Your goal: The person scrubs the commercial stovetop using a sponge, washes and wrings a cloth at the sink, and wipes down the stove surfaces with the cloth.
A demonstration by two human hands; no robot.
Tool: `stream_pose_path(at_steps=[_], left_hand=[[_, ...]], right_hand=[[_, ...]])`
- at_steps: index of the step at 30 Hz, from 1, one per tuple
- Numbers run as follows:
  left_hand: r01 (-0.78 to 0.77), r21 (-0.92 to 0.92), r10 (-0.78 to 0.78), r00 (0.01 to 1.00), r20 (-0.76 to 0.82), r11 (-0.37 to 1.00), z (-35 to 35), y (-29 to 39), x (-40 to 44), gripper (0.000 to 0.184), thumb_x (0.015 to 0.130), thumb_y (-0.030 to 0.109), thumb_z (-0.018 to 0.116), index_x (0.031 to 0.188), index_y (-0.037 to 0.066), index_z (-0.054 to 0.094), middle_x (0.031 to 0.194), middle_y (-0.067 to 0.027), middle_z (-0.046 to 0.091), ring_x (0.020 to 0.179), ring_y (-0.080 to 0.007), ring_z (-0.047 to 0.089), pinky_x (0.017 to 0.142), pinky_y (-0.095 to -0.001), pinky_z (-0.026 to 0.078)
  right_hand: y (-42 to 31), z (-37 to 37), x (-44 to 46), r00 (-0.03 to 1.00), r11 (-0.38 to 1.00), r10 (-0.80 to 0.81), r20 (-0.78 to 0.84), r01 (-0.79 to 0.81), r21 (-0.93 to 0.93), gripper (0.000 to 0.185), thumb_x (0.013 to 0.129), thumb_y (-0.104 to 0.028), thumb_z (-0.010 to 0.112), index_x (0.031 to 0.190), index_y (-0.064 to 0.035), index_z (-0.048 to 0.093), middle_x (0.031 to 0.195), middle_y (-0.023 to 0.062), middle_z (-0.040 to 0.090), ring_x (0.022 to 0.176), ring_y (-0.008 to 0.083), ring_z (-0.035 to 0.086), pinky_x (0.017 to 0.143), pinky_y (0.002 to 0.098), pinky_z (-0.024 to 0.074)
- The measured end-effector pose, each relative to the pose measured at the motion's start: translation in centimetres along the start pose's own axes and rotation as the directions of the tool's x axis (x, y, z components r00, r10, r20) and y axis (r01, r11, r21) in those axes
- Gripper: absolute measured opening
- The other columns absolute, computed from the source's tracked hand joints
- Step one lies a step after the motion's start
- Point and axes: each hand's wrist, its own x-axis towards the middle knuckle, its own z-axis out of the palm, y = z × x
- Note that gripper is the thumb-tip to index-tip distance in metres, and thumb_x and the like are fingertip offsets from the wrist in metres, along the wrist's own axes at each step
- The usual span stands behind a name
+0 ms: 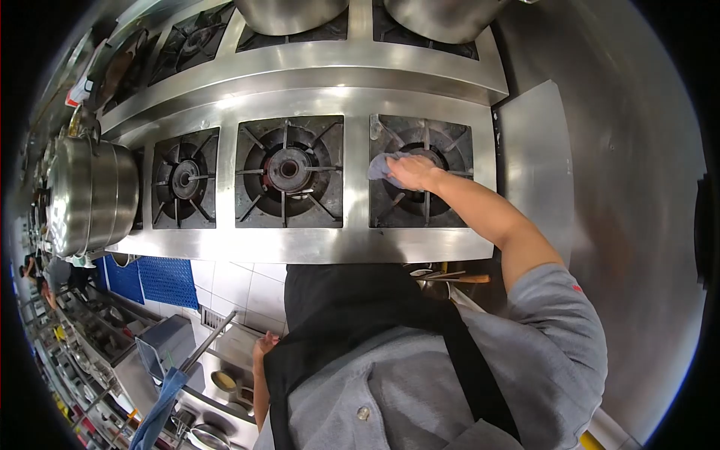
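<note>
My right hand (409,172) is closed on a bunched grey cloth (380,166), pressed against the right-hand burner grate (421,206) of the front stove row. The cloth sticks out past the fingers on the left and covers part of the grate bars. Low by my side, next to the black apron (337,300), hangs my left hand (265,344). Its fingers look loosely bent, and I see nothing held in it. The middle burner (289,169) and the left burner (186,178) lie beside the one I touch.
A large steel pot (94,196) stands at the stove's left end. Two more pots, a left one (292,11) and a right one (442,19), sit on the raised back row. A steel wall (622,187) bounds the right. Below the front edge are wooden-handled utensils (469,278).
</note>
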Motion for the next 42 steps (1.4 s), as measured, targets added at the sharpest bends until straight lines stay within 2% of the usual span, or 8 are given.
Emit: stream_pose_path(at_steps=[13, 16, 22, 25, 27, 32, 34, 42], left_hand=[[-0.107, -0.086, 0.121, 0.976, 0.178, 0.990, -1.0, -2.3, 4.2, 0.061, 0.105, 0.049, 0.039, 0.106, -0.003, 0.071, 0.087, -0.0152, 0.075, 0.084, -0.0216, 0.074, 0.074, -0.0347, 0.057], [-0.053, -0.128, 0.077, 0.979, 0.191, 0.990, -1.2, -1.1, 2.6, 0.061, 0.105, 0.049, 0.040, 0.110, -0.006, 0.067, 0.091, -0.0162, 0.075, 0.083, -0.0219, 0.073, 0.074, -0.0343, 0.057], [0.139, -0.059, -0.130, 0.983, 0.133, 0.989, -4.4, 11.9, -3.7, 0.062, 0.104, 0.051, 0.043, 0.111, -0.006, 0.066, 0.095, -0.0129, 0.073, 0.079, -0.0199, 0.069, 0.068, -0.0318, 0.054], [0.147, -0.203, -0.135, 0.988, 0.072, 0.968, -4.6, 9.1, -3.5, 0.061, 0.103, 0.052, 0.045, 0.111, -0.004, 0.067, 0.092, -0.0107, 0.071, 0.076, -0.0169, 0.066, 0.065, -0.0286, 0.050], [0.112, -0.356, -0.111, 0.994, 0.022, 0.928, -3.9, 6.1, -4.3, 0.060, 0.103, 0.052, 0.045, 0.112, -0.003, 0.067, 0.090, -0.0095, 0.070, 0.074, -0.0153, 0.064, 0.064, -0.0268, 0.047], [0.236, -0.595, -0.181, 0.972, 0.152, 0.769, -0.1, -6.8, -3.8, 0.052, 0.104, 0.049, 0.043, 0.116, 0.004, 0.066, 0.091, -0.0069, 0.067, 0.076, -0.0214, 0.064, 0.067, -0.0340, 0.049], [0.249, -0.520, -0.166, 0.965, 0.201, 0.817, -0.6, -6.3, -4.4, 0.051, 0.104, 0.048, 0.043, 0.117, 0.004, 0.065, 0.092, -0.0067, 0.067, 0.077, -0.0212, 0.064, 0.067, -0.0343, 0.049], [0.198, -0.288, -0.102, 0.943, 0.317, 0.937, -6.4, -6.7, -1.7, 0.047, 0.104, 0.044, 0.042, 0.119, 0.005, 0.064, 0.097, -0.0059, 0.068, 0.077, -0.0203, 0.063, 0.066, -0.0355, 0.050]], right_hand=[[0.0, 0.0, -3.9, 0.976, 0.994, 0.103, -0.194, -0.110, -0.025, 0.040, 0.102, -0.037, 0.050, 0.112, 0.0008, 0.050, 0.097, 0.0259, 0.069, 0.092, 0.0430, 0.069, 0.079, 0.0519, 0.0548], [0.2, -3.9, -8.3, 0.873, 0.887, 0.441, -0.206, -0.390, 0.246, 0.037, 0.098, -0.036, 0.056, 0.119, -0.0056, 0.052, 0.099, 0.0258, 0.068, 0.094, 0.0441, 0.068, 0.079, 0.0522, 0.0548], [10.9, -9.0, -7.8, 0.484, 0.877, 0.477, -0.734, -0.325, 0.355, 0.032, 0.090, -0.025, 0.065, 0.121, -0.0164, 0.068, 0.104, 0.0249, 0.067, 0.104, 0.0405, 0.063, 0.090, 0.0458, 0.0513], [16.8, -6.0, -0.5, 0.639, 0.865, 0.453, -0.622, -0.485, 0.130, 0.032, 0.087, -0.022, 0.065, 0.118, -0.0156, 0.070, 0.110, 0.0247, 0.067, 0.108, 0.0392, 0.063, 0.096, 0.0447, 0.0502], [16.7, -2.6, 6.9, 0.686, 0.808, 0.584, -0.434, -0.540, 0.234, 0.027, 0.081, -0.019, 0.067, 0.106, -0.0096, 0.074, 0.114, 0.0246, 0.067, 0.111, 0.0380, 0.063, 0.099, 0.0459, 0.0494], [1.7, -5.3, 17.4, 0.768, 0.959, 0.282, -0.575, -0.222, 0.175, 0.024, 0.086, -0.011, 0.057, 0.098, 0.0029, 0.073, 0.112, 0.0259, 0.066, 0.109, 0.0384, 0.064, 0.096, 0.0471, 0.0523], [-2.0, -7.7, 18.2, 0.749, 0.881, 0.438, -0.497, -0.247, 0.404, 0.027, 0.085, -0.008, 0.057, 0.105, 0.0031, 0.072, 0.126, 0.0302, 0.058, 0.113, 0.0426, 0.063, 0.097, 0.0471, 0.0524], [-8.8, -3.2, 10.9, 0.765, 0.786, 0.540, -0.351, -0.309, 0.535, 0.029, 0.085, -0.005, 0.060, 0.111, 0.0039, 0.068, 0.126, 0.0298, 0.056, 0.107, 0.0443, 0.065, 0.093, 0.0468, 0.0543]])
